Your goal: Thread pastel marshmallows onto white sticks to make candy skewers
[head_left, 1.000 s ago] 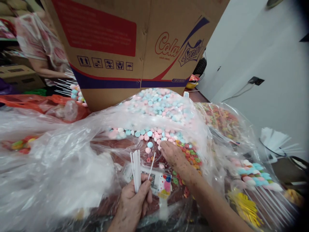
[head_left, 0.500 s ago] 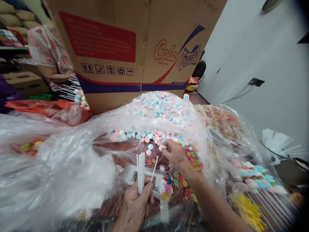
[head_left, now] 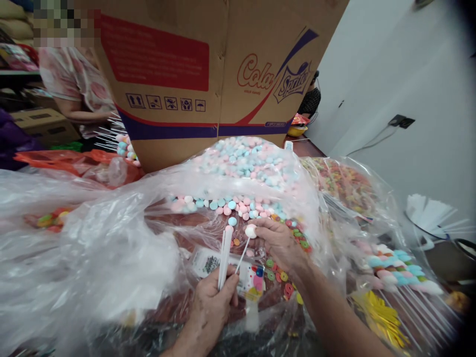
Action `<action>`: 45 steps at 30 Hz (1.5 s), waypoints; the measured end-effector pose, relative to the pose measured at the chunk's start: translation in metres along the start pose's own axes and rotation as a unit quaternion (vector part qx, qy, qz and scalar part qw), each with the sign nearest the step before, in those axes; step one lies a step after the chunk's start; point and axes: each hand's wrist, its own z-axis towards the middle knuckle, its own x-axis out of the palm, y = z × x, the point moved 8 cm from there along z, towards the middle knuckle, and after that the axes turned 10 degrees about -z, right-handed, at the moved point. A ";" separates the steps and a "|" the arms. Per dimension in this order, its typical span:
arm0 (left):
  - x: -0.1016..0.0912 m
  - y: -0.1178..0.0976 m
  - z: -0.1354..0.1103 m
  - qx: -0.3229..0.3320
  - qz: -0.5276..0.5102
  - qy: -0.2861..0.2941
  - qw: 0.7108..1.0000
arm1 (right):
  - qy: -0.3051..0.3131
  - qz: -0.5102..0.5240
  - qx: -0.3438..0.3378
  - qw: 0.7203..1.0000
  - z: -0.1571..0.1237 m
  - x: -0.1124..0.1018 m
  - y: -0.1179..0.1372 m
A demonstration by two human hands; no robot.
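Two hands, apart from each other, linked by one thin stick [head_left: 242, 255]. Left hand [head_left: 215, 297], toward the near edge of the table [head_left: 305, 148], is clamped around a bundle of white sticks [head_left: 224, 258], with that single one angled out to the right. Right hand [head_left: 280, 243], nearer mid-table, pinches a pale candy [head_left: 250, 231] between thumb and fingers. Change: half a second ago the candy was at the pile, clear of the stick; now it's at the stick's tip. Reads as threading under way; can't tell how deep the tip is in. No other candy on that stick, so I'd call it the first piece. Loose pastel candies [head_left: 243, 208] lie just beyond the hands toward the far edge; ring candies [head_left: 275, 272] sit right of the stick. Loaded skewers [head_left: 397, 267] lie toward the table's right edge, beside yellow ties [head_left: 383, 317].
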 end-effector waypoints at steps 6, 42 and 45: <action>-0.002 0.002 -0.001 0.009 -0.002 -0.020 1.000 | 0.015 -0.004 -0.009 1.000 0.000 0.003 -0.004; -0.006 0.002 -0.004 -0.023 -0.023 -0.048 0.998 | -0.057 -0.525 -0.279 0.802 -0.034 0.000 0.030; -0.006 0.003 -0.004 -0.026 -0.021 -0.052 0.998 | -0.117 -0.688 -0.236 0.676 -0.011 -0.020 0.034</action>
